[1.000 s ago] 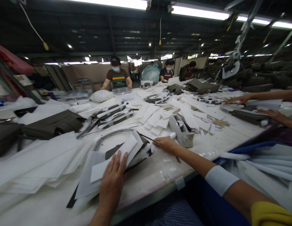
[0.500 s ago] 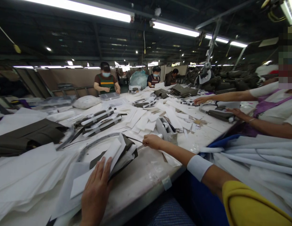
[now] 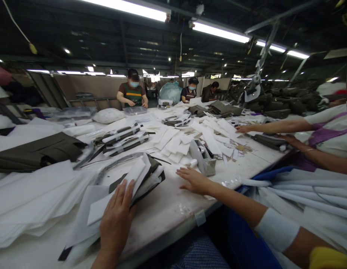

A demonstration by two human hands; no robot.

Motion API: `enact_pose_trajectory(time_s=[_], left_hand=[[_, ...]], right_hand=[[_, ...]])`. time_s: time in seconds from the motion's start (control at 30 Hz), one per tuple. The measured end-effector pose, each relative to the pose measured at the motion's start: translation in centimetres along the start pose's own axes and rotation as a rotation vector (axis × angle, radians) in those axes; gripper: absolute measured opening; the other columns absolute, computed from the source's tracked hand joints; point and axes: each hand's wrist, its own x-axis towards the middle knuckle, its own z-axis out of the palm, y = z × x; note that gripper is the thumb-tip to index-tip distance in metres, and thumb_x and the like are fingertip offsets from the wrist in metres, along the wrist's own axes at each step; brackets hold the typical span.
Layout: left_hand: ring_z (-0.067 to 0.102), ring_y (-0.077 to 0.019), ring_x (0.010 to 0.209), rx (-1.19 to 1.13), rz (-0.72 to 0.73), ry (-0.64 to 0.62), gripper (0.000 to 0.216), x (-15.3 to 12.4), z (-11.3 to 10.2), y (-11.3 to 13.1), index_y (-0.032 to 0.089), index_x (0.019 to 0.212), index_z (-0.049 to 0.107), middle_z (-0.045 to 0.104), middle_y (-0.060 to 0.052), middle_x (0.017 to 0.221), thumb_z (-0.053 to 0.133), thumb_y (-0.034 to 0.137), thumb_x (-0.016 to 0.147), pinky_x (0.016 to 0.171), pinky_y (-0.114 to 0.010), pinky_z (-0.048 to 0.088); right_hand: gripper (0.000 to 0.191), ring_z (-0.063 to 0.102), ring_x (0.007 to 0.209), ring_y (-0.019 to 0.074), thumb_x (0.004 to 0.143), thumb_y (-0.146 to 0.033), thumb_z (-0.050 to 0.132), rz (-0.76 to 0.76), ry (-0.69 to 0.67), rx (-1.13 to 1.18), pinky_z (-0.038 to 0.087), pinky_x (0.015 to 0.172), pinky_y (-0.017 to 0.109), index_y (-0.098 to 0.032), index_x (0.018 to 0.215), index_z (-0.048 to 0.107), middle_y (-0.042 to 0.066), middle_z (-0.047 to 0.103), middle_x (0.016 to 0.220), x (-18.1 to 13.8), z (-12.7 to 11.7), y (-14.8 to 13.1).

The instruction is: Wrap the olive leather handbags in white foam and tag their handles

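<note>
A dark olive bag (image 3: 157, 163) lies tilted near the table's front edge, with white foam sheets (image 3: 136, 172) on and in it. A plastic-wrapped handle (image 3: 102, 173) curves behind it. My left hand (image 3: 118, 213) grips the bag's near side, fingers over the foam, its thumb mostly hidden. To the right, my right hand (image 3: 194, 180) reaches over the table with fingers apart and nothing in them. A thin dark strip (image 3: 159, 159) extends from behind the bag, apart from that hand. Just beyond my right hand stands a small grey holder (image 3: 203, 158) with things in it.
White sheets (image 3: 36, 201) are stacked at left, beside another olive bag (image 3: 39, 151). Wrapped handles (image 3: 125, 140) and loose white strips (image 3: 173, 142) cover the middle. A blue bin (image 3: 246, 235) stands by the edge. A co-worker's hands (image 3: 243, 129) work at right; other people sit opposite.
My right hand has let go of the thin dark strip, moved right and nearer to me, and spread its fingers. My left hand stays on the bag. The view has shifted slightly.
</note>
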Motion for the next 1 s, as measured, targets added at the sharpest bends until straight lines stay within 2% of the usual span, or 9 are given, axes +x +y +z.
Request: enact_pose_trajectory(time_s=[0.1, 0.2, 0.33, 0.47, 0.63, 0.7, 0.8, 0.9, 1.0], left_hand=[[0.041, -0.03, 0.139, 0.011, 0.002, 0.002, 0.066, 0.0, -0.1, -0.1, 0.023, 0.155, 0.022, 0.037, -0.01, 0.156, 0.045, 0.019, 0.093, 0.109, -0.046, 0.042], [0.042, -0.03, 0.138, 0.013, 0.006, 0.017, 0.067, -0.1, -0.1, -0.1, 0.023, 0.155, 0.022, 0.038, -0.01, 0.155, 0.045, 0.019, 0.093, 0.107, -0.045, 0.043], [0.045, -0.0303, 0.136, 0.002, 0.025, 0.054, 0.066, -0.1, 0.2, -0.4, 0.025, 0.156, 0.019, 0.037, -0.009, 0.156, 0.041, 0.022, 0.094, 0.106, -0.047, 0.044], [0.045, -0.0307, 0.136, -0.018, 0.017, 0.07, 0.066, 0.1, 0.1, -0.8, 0.025, 0.156, 0.018, 0.037, -0.009, 0.156, 0.041, 0.023, 0.094, 0.105, -0.047, 0.045], [0.045, -0.0299, 0.136, -0.025, -0.052, 0.041, 0.069, 0.3, -0.9, -0.7, 0.024, 0.155, 0.022, 0.039, -0.009, 0.155, 0.048, 0.02, 0.092, 0.105, -0.044, 0.045], [0.045, -0.0299, 0.136, -0.027, -0.08, 0.027, 0.068, 0.4, -1.1, -0.6, 0.023, 0.154, 0.024, 0.04, -0.009, 0.154, 0.05, 0.019, 0.091, 0.106, -0.044, 0.045], [0.044, -0.0297, 0.137, -0.026, -0.096, 0.024, 0.068, 0.4, -1.3, -0.5, 0.023, 0.154, 0.025, 0.041, -0.009, 0.154, 0.05, 0.019, 0.091, 0.106, -0.044, 0.045], [0.044, -0.0293, 0.137, -0.025, -0.093, 0.034, 0.068, 0.5, -1.4, -0.6, 0.023, 0.154, 0.024, 0.04, -0.009, 0.154, 0.049, 0.02, 0.091, 0.105, -0.044, 0.046], [0.046, -0.029, 0.136, -0.031, -0.069, 0.046, 0.067, 0.5, -1.2, -1.0, 0.024, 0.155, 0.022, 0.039, -0.008, 0.155, 0.046, 0.022, 0.093, 0.104, -0.044, 0.046]], right_hand=[[0.041, 0.05, 0.133, 0.0247, 0.092, -0.034, 0.062, 0.055, 0.055, 0.105, 0.037, 0.113, 0.04, -0.019, 0.131, 0.062, 0.01, 0.06, 0.138, -1.0, 3.9, -0.7], [0.029, 0.058, 0.125, 0.0228, 0.097, -0.027, 0.052, 0.135, 0.146, 0.108, 0.043, 0.108, 0.038, -0.017, 0.118, 0.07, 0.01, 0.067, 0.128, -0.3, 5.1, -0.9], [0.024, 0.066, 0.112, 0.0196, 0.097, -0.024, 0.051, 0.118, 0.163, 0.058, 0.038, 0.11, 0.041, -0.023, 0.103, 0.074, 0.004, 0.074, 0.115, 0.7, 4.8, -2.8], [0.022, 0.067, 0.108, 0.0164, 0.097, -0.029, 0.052, 0.04, 0.092, 0.095, 0.035, 0.112, 0.039, -0.027, 0.103, 0.074, 0.001, 0.074, 0.113, 0.5, 4.5, -6.9], [0.034, 0.069, 0.099, 0.0202, 0.1, -0.04, 0.046, 0.077, -0.002, 0.079, 0.035, 0.109, 0.042, -0.024, 0.096, 0.076, 0.004, 0.077, 0.1, 1.2, 3.0, -9.8], [0.034, 0.067, 0.106, 0.0216, 0.101, -0.037, 0.044, 0.097, 0.032, 0.061, 0.037, 0.107, 0.041, -0.021, 0.106, 0.074, 0.008, 0.074, 0.111, 2.1, 2.8, -9.5], [0.041, 0.057, 0.121, 0.0254, 0.096, -0.038, 0.053, 0.061, 0.045, 0.068, 0.04, 0.105, 0.039, -0.016, 0.129, 0.062, 0.014, 0.062, 0.134, 3.6, 3.1, -8.8], [0.056, 0.055, 0.119, 0.0298, 0.089, -0.045, 0.061, 0.113, -0.047, 0.077, 0.045, 0.099, 0.04, -0.015, 0.136, 0.056, 0.016, 0.061, 0.132, 4.6, 3.0, -8.9], [0.069, 0.055, 0.118, 0.034, 0.086, -0.059, 0.058, 0.241, -0.13, 0.098, 0.047, 0.094, 0.043, -0.019, 0.142, 0.051, 0.017, 0.06, 0.131, 4.6, 1.8, -9.4]])
